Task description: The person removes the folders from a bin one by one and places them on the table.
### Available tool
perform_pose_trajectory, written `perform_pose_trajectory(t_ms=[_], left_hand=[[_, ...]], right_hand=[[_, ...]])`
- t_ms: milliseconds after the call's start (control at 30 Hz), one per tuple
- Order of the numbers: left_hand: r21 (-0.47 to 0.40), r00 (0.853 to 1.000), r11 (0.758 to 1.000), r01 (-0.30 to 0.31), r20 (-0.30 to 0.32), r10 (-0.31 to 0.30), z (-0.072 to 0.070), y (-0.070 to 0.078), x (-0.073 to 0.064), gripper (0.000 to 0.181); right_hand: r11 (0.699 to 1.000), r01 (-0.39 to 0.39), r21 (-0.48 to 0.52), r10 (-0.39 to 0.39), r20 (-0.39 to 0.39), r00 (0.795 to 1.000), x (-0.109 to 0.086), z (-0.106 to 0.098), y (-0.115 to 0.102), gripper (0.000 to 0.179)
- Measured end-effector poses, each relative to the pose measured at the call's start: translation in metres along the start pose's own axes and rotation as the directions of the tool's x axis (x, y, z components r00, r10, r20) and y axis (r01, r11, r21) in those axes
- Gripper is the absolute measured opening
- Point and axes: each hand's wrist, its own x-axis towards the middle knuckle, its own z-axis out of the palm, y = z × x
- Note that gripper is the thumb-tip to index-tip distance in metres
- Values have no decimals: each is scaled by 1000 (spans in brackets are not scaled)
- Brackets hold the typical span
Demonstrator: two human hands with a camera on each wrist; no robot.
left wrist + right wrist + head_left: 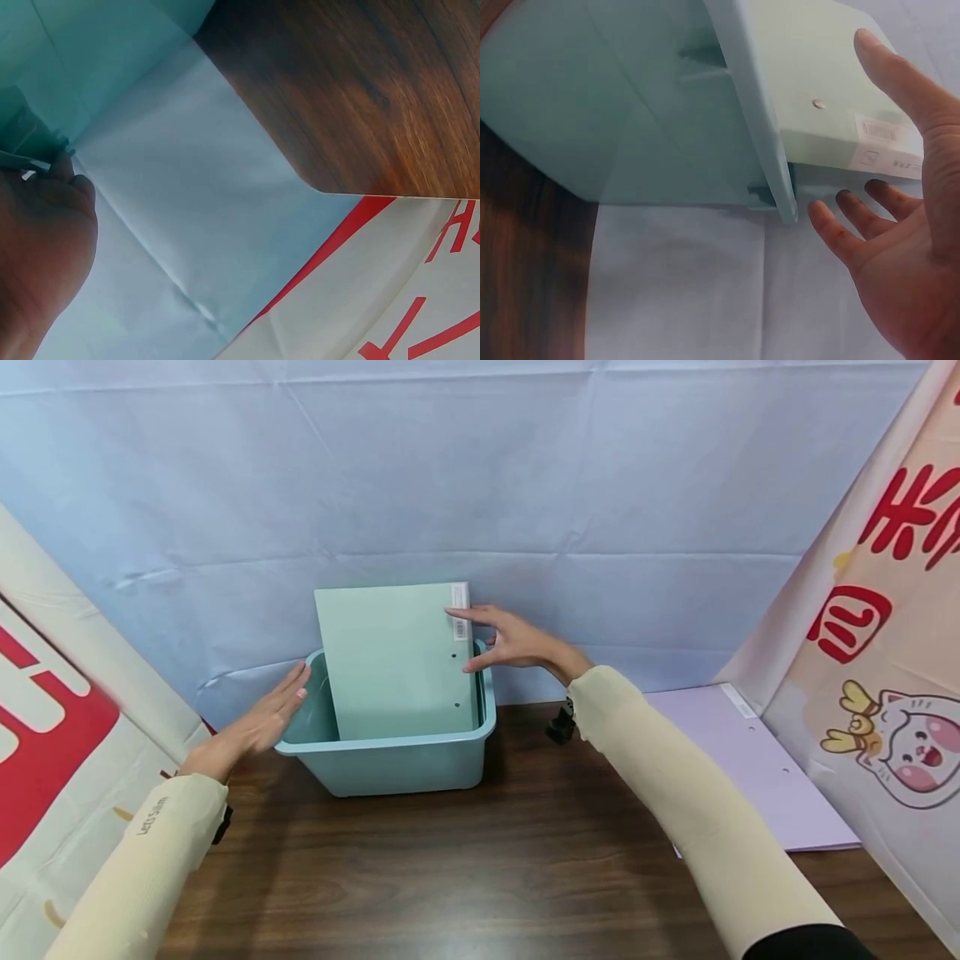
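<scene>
Standing in tub [390, 768] near counter's [450, 877] back edge: green folder [397, 668]
Left hand [258, 718]: fingers straight
Right hand [517, 639]: fingers spread alongside

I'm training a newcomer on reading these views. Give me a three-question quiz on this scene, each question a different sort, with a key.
1. True or false: the purple folder lies flat on the wooden tabletop.
2. Fill the gap: the green folder stands partly inside the blue-green plastic ____.
3. Which is nearest the green folder's white label?
A) the left hand
B) the right hand
C) the purple folder

Key
1. True.
2. Bin.
3. B.
</scene>
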Motion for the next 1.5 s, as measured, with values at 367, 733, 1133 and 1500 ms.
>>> perform_pose_trajectory(t_ms=[367, 733, 1133, 1500], left_hand=[[8, 1000, 1000, 18, -7, -18, 2, 0, -2, 66], [20, 1000, 999, 30, -7, -30, 1, 2, -1, 65], [23, 1000, 999, 22, -16, -22, 0, 3, -2, 64], [19, 999, 999, 35, -10, -35, 0, 4, -4, 66]], right_hand=[[998, -35, 55, 38, -46, 998, 20, 14, 1, 97], [977, -49, 208, 71, -98, 993, 29, 25, 0, 81], [973, -33, 230, 73, -168, 983, 33, 44, -4, 92], [960, -30, 280, 103, -251, 963, 28, 46, -7, 96]])
